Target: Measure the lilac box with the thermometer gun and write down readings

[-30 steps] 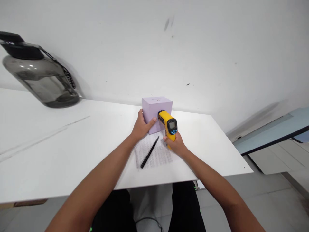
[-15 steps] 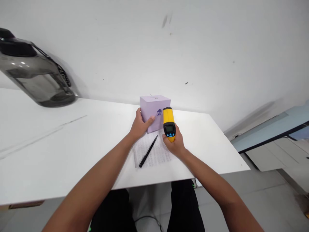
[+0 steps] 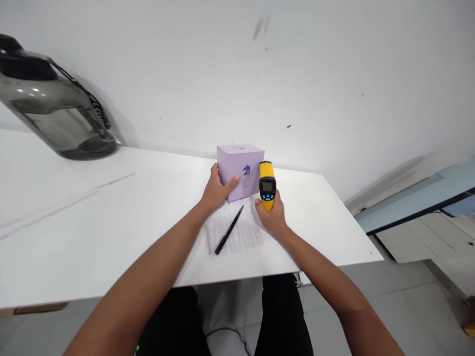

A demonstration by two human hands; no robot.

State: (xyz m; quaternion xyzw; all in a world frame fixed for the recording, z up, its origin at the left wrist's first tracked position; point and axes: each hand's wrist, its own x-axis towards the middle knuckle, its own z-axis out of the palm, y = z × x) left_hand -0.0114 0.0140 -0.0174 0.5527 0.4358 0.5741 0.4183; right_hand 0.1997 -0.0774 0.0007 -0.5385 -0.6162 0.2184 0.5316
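Note:
A lilac box [image 3: 239, 170] with a dark blue horse-head logo stands near the back of the white table. My left hand [image 3: 218, 190] grips it by its left side, thumb across the front face. In my right hand [image 3: 273, 213] is a yellow and black infrared thermometer [image 3: 267, 180], held upright by its handle just right of the box, its small screen and blue buttons facing me. Below the box lies a printed sheet [image 3: 245, 235], its print too blurred to read. A black pen [image 3: 229, 230] rests slantwise on the sheet.
A large grey see-through water bottle [image 3: 63, 111] with a black lid stands at the back left, against the white wall [image 3: 208, 64]. The white table [image 3: 92, 237] ends at a slanting right edge. A cable [image 3: 230, 330] lies on the floor beneath.
My right hand has moved the infrared thermometer slightly right and up, so more of the box's front shows. My left hand keeps its hold on the box.

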